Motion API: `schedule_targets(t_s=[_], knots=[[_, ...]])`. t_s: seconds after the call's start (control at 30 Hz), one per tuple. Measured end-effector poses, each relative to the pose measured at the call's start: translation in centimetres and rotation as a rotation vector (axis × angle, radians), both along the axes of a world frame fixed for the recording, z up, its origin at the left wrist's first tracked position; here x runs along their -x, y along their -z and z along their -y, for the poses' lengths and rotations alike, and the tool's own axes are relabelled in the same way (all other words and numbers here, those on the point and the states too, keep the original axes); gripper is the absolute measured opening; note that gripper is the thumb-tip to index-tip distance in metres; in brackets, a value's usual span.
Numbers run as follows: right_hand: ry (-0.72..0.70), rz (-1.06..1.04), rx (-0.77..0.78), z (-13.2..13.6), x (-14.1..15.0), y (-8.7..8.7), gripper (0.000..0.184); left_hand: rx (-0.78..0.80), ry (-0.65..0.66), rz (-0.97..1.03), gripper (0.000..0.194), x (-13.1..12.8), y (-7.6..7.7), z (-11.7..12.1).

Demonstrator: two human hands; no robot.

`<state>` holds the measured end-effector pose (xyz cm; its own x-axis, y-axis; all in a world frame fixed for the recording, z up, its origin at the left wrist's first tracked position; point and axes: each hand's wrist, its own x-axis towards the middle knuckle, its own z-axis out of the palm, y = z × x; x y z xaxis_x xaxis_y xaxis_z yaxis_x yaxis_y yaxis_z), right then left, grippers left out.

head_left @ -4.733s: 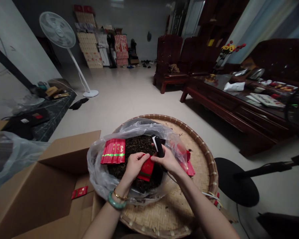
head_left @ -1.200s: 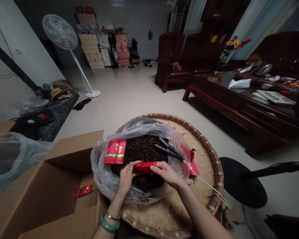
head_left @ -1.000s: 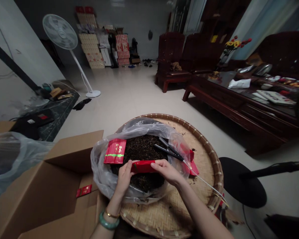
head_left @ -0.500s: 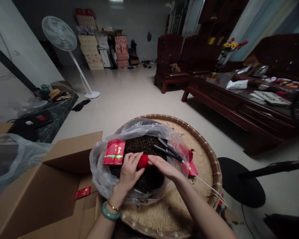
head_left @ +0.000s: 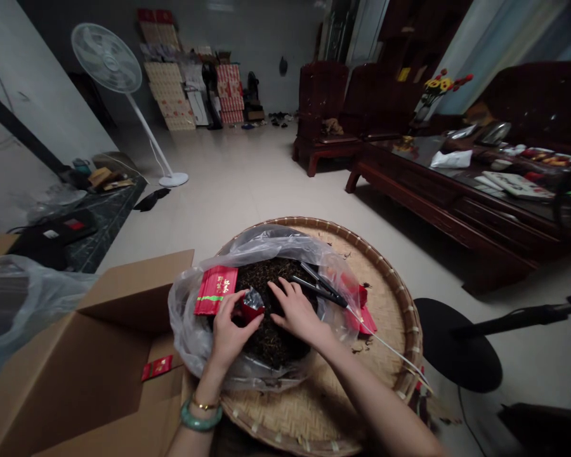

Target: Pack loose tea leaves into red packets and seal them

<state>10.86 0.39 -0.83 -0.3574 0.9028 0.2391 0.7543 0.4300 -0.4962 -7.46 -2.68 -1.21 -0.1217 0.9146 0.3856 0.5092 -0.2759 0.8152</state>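
Note:
Between the fingers and thumb of my left hand is a small red tea packet, its silvery inside showing at the open mouth. My right hand lies over the loose dark tea leaves, fingers spread and touching the leaves. The leaves fill a clear plastic bag. A stack of flat red tea packets rests on the bag's left side. A black heat sealer, its white cord trailing right, lies across the bag near my right hand.
The bag stands on a round woven bamboo tray. An open cardboard box at left holds a red packet. More red packets lie right of the bag. A black fan base stands right; a white fan stands farther back.
The red packet has moved left in my left hand and now shows its open, silvery mouth. My right hand has left the packet and come down onto the tea leaves.

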Motion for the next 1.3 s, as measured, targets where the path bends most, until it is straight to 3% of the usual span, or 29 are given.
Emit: schedule_targets(t_s=[0.13, 0.27, 0.43, 0.6, 0.7, 0.87, 0.93, 1.03, 1.13, 1.3], knots=[[0.036, 0.127, -0.012, -0.7, 1.6, -0.2, 0.055, 0.003, -0.007, 0.069, 0.045, 0.1, 0.2, 0.0], [0.040, 0.156, 0.001, -0.9, 2.1, -0.5, 0.059, 0.012, -0.015, 0.114, 0.046, 0.2, 0.3, -0.1], [0.054, 0.050, 0.066, -0.6, 2.0, -0.3, 0.037, 0.020, -0.016, 0.136, 0.046, 0.1, 0.4, -0.1], [0.053, -0.391, 0.091, -1.1, 1.1, 0.1, 0.044, 0.036, -0.018, 0.149, 0.046, 0.2, 0.5, 0.0], [0.132, -0.707, 0.174, -1.5, 0.5, 0.2, 0.040, 0.039, -0.021, 0.157, 0.045, 0.2, 0.6, 0.0], [0.255, -1.509, 0.791, -1.5, 0.3, 0.1, 0.031, 0.028, -0.014, 0.146, 0.043, 0.1, 0.9, 0.0], [0.251, -1.729, 0.946, -1.3, 0.2, -0.1, 0.023, 0.026, -0.012, 0.138, 0.043, 0.1, 1.0, 0.0], [0.251, -1.840, 1.060, -1.1, 0.1, -0.6, 0.012, 0.031, -0.006, 0.137, 0.044, 0.0, 1.1, -0.1], [0.264, -1.961, 1.149, -1.2, -0.1, -1.1, 0.017, 0.036, -0.002, 0.139, 0.044, 0.0, 1.2, -0.1], [0.326, -2.016, 1.155, -1.3, -0.3, -2.0, 0.014, 0.040, 0.000, 0.132, 0.044, -0.1, 1.4, -0.1]])
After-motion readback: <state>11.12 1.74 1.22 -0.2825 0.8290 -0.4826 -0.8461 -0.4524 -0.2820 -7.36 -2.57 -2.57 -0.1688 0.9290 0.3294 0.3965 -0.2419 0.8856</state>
